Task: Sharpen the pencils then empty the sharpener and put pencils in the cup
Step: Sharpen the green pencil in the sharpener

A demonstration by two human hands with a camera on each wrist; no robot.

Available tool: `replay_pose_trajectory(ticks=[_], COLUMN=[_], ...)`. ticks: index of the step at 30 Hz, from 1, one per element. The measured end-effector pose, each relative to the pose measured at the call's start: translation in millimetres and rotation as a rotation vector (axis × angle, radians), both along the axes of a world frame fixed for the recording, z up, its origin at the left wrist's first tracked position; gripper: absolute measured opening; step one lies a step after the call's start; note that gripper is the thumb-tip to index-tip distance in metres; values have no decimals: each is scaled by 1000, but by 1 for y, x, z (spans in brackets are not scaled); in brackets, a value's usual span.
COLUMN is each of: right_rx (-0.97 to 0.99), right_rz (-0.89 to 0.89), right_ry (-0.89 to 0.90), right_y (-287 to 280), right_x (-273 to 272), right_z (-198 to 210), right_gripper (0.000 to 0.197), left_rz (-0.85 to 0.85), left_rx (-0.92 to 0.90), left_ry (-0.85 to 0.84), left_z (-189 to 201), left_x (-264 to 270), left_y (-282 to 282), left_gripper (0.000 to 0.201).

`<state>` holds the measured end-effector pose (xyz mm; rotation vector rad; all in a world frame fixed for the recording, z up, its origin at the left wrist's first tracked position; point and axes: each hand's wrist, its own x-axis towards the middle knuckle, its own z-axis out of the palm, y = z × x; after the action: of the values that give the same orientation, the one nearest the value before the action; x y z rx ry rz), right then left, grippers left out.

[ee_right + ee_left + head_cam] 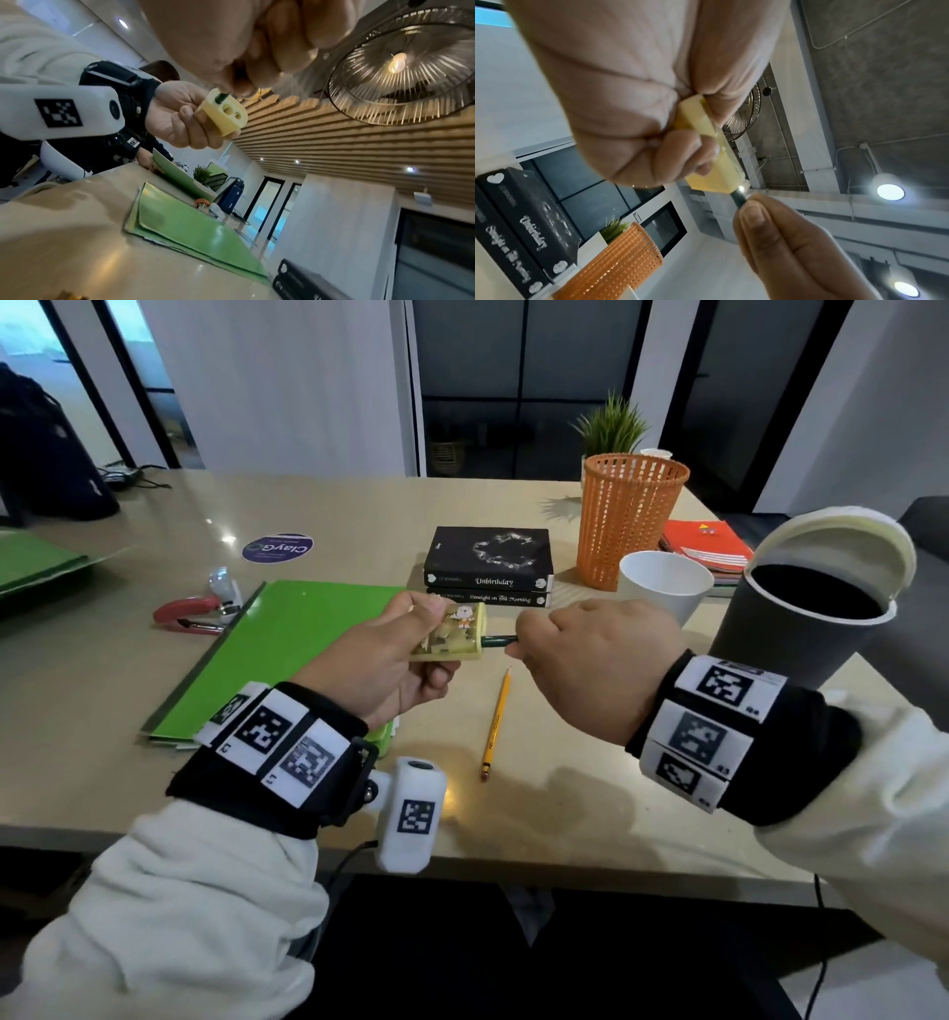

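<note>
My left hand (395, 654) grips a yellow sharpener (454, 631) with a clear shavings box, held above the table. A dark green pencil (500, 640) is pushed into one of its holes, and my right hand (580, 654) pinches that pencil close to the sharpener. In the right wrist view the sharpener (226, 112) shows three holes, the pencil (221, 97) in the top one. In the left wrist view the pencil (739, 198) enters the sharpener (712, 160) from below. A yellow pencil (497, 721) lies on the table below my hands. A white cup (665, 588) stands behind my right hand.
A grey bin (801, 618) with its lid up stands at the right. An orange mesh basket (626, 516), two stacked black books (488, 567), a green folder (287, 649), a red stapler (190, 614) and an orange notebook (706, 546) sit on the beige table (565, 793).
</note>
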<state>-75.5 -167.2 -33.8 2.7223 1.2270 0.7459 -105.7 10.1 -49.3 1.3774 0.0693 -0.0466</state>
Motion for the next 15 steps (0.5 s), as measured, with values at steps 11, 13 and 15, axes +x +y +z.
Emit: replay_pose_trajectory(ticks=[11,13,15], right_rx=[112,169,177], right_rz=[-73,-84,-87], right_ry=[666,809,797], right_y=[4,5,6], right_x=[0,0,-2], right_z=[-3,-6,-8], right_gripper=[41,40,40], left_rz=[-65,-87,-94], left_rx=[372,417,435], left_ry=[-43,-42,-29], left_z=[-1,-2,-3], left_x=[1,0,1], left_y=[7,8,11], left_gripper=[8,8,8])
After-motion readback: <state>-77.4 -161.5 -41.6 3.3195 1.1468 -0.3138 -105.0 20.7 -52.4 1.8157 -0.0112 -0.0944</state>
